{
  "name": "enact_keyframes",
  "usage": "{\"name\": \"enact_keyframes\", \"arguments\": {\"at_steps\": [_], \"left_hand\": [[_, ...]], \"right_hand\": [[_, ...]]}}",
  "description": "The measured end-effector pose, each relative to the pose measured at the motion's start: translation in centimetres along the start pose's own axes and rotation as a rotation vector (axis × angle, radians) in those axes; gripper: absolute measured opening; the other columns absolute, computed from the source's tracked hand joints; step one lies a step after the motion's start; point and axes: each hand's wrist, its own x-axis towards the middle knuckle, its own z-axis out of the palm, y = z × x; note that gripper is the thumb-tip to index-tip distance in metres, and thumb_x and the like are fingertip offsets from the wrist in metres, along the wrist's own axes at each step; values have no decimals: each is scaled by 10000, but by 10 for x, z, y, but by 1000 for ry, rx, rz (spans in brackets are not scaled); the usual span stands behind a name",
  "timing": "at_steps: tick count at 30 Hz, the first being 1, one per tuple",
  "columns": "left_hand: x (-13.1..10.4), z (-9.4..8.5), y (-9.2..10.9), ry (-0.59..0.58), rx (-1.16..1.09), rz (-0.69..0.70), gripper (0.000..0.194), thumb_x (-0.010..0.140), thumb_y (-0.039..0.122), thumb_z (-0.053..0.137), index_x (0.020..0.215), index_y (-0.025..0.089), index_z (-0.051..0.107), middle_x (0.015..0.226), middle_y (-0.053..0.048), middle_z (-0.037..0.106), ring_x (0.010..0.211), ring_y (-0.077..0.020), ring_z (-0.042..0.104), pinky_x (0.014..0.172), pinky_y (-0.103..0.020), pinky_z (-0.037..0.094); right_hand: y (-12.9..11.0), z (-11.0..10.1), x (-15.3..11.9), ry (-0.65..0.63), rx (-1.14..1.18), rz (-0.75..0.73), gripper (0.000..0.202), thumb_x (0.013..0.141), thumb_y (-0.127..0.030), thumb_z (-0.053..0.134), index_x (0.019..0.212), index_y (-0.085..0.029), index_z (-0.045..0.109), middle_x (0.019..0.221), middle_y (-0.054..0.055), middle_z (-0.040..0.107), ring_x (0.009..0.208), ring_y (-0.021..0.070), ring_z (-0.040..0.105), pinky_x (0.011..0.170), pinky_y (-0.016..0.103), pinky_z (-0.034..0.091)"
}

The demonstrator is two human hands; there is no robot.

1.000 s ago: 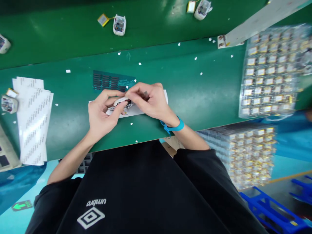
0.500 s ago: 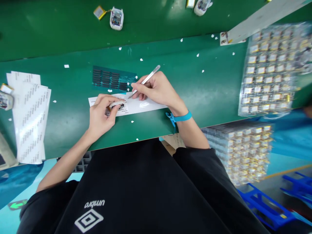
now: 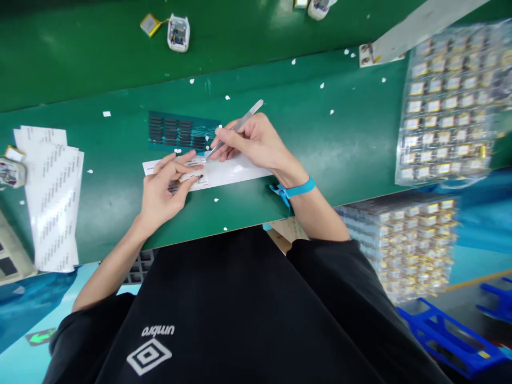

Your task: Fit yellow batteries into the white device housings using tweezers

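Observation:
My left hand (image 3: 164,189) pinches a small white device (image 3: 191,175) over the left part of a white sheet (image 3: 236,172). My right hand (image 3: 256,141), with a blue strap at the wrist, is closed on metal tweezers (image 3: 248,116). Their tip points down at the sheet, just right of the device; whether it holds anything is too small to tell. Behind the hands lies a blue-green sheet with rows of black strips (image 3: 172,131).
White printed strips (image 3: 54,202) lie at the left beside a device with a battery (image 3: 12,172). Another opened device (image 3: 178,33) sits at the back. On the right are a plastic tray of batteries (image 3: 440,117), a metal post (image 3: 420,29) and stacked trays (image 3: 416,240).
The fingers of my left hand have spread a little around the device. My right hand and the tweezers have shifted slightly left. The whole view has moved a little.

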Motion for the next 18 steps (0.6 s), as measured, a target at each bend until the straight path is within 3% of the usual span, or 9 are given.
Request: {"name": "enact_keyframes", "arguments": {"at_steps": [2, 4, 6, 10, 12, 18], "left_hand": [[5, -7, 7, 9, -91, -44, 42, 947, 246, 752, 980, 244, 726, 992, 0, 824, 963, -223, 810, 1071, -430, 608], [12, -12, 13, 50, -234, -146, 79, 937, 271, 784, 1006, 248, 753, 946, 12, 818, 739, -177, 797, 775, -325, 684], [20, -13, 18, 19, -402, -226, 159, 910, 278, 824, 1051, 231, 767, 889, 5, 808, 635, -165, 774, 580, -267, 656], [30, -7, 25, -127, -603, -285, 393, 840, 241, 887, 1204, 194, 748, 952, -37, 824, 815, -238, 823, 776, -342, 723], [30, -3, 28, -124, -613, -291, 436, 824, 243, 897, 1228, 188, 739, 1016, -50, 825, 894, -259, 824, 843, -369, 723], [28, 1, 34, -99, -604, -271, 391, 852, 245, 875, 1217, 188, 747, 1023, -57, 824, 917, -264, 824, 834, -347, 723]], "right_hand": [[-5, 1, -2, 50, 51, -51, 556, 881, -718, 676, 815, -169, 731, 811, 34, 802, 674, 109, 755, 650, 192, 634], [-10, 6, -6, 107, 121, -113, 526, 896, -703, 668, 821, -184, 712, 764, 7, 794, 645, 105, 753, 621, 189, 629], [-16, 13, -11, 154, 181, -164, 471, 918, -662, 679, 837, -198, 692, 743, -6, 794, 616, 111, 750, 583, 201, 632], [-21, 25, -18, 152, 200, -168, 458, 892, -667, 722, 843, -214, 677, 745, 4, 797, 585, 134, 743, 551, 238, 645], [-20, 28, -19, 142, 209, -170, 466, 888, -676, 722, 844, -214, 680, 749, 9, 797, 577, 135, 736, 549, 245, 647], [-18, 29, -20, 196, 195, -188, 394, 941, -615, 700, 862, -228, 701, 770, -2, 803, 581, 133, 733, 565, 253, 659]]}}
